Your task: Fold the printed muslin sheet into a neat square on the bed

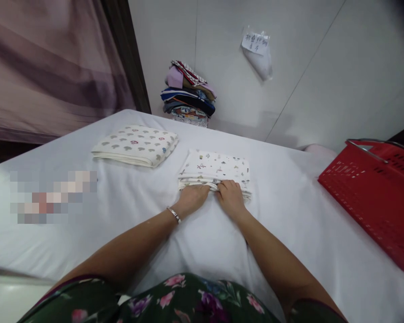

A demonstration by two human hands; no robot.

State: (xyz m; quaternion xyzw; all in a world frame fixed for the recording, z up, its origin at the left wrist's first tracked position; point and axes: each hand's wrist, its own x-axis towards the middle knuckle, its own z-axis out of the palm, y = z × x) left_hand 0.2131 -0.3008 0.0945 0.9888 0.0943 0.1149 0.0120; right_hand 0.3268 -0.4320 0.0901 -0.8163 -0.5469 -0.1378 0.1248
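A white cloth with small printed motifs (218, 165) lies folded in layers on the white-covered table, in front of me. My left hand (194, 197) is closed on the near edge of this cloth, its fingertips hidden in the layers. Close beside it, my right hand (231, 196) grips the same edge, with the fingers bent over the upper layer. Farther left lies a second folded cloth (136, 144), cream with grey, red and blue motifs; neither hand touches it.
At the right stands a red plastic basket (373, 193) with a metal handle. A pile of folded clothes (188, 96) rises beyond the far table edge (222, 131). A plastic bag (258, 54) hangs on the wall. A blurred-out patch covers the left of the table.
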